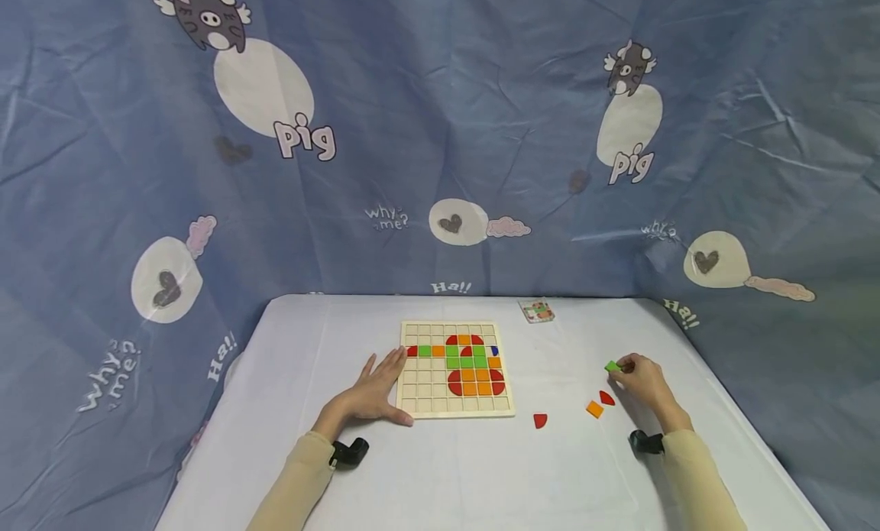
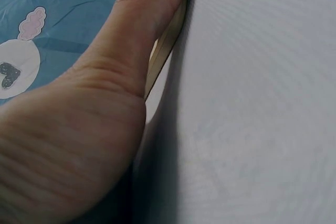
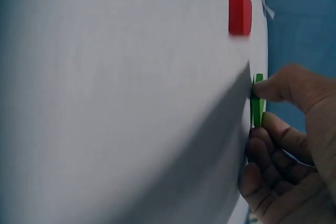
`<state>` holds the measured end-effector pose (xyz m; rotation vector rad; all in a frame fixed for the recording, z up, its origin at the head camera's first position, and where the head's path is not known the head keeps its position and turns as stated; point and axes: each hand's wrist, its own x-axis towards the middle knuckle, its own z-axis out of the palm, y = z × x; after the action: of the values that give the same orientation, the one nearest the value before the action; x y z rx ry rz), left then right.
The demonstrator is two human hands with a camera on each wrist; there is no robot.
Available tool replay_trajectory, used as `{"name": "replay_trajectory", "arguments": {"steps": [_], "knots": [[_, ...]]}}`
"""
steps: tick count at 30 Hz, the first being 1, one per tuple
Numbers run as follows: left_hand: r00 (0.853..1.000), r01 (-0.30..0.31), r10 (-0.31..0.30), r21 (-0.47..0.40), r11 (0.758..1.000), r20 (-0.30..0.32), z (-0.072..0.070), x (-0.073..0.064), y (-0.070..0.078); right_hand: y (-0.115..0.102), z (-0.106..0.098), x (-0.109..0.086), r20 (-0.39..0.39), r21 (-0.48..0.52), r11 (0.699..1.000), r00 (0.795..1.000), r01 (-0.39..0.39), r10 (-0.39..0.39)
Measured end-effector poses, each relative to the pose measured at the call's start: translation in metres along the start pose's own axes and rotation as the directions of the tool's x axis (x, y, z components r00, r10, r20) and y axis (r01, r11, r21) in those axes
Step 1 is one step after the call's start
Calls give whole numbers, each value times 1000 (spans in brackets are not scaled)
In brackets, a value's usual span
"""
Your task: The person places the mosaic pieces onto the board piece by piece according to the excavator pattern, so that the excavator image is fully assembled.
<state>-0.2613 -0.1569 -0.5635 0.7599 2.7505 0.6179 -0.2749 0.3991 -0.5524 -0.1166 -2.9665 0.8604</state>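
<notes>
My left hand [image 1: 374,390] rests with spread, straight fingers along the left edge of a square wooden grid board [image 1: 419,405]. Its thumb lies at the board's near left corner; the left wrist view shows the thumb base [image 2: 126,45] beside the board's side [image 2: 165,45]. Over at the right, my right hand [image 1: 642,378] pinches a green tile [image 3: 258,100] between thumb and forefinger, close over the table. Red, green, orange and blue tiles fill part of the grid. Nearest the right hand are a red quarter-round tile [image 1: 606,398] and an orange square tile [image 1: 594,409].
Another red quarter-round tile [image 1: 540,421] lies off the board's near right corner. A small pattern card [image 1: 538,311] sits near the table's far edge. The white table [image 1: 481,477] is backed by a blue printed curtain [image 1: 385,149]. Each wrist wears a black camera [image 1: 351,452].
</notes>
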Motion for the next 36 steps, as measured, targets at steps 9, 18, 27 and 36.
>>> {"name": "replay_trajectory", "arguments": {"steps": [9, 18, 27, 36], "knots": [[1000, -27, 27, 12, 1000, -5, 2, 1, -1, -55, 24, -1, 16, 37, 993, 993, 113, -114], [1000, -10, 10, 19, 1000, 10, 1, 3, 0, -146, 61, -6, 47, 147, 924, 931, 352, -362], [1000, -16, 16, 16, 1000, 2, -1, 1, 0, -231, 117, -10, 182, 160, 855, 837, 493, -517], [1000, -28, 28, 7, 1000, 6, -2, -1, -1, -281, 165, -6, 258, 186, 821, 779, 540, -571]]}}
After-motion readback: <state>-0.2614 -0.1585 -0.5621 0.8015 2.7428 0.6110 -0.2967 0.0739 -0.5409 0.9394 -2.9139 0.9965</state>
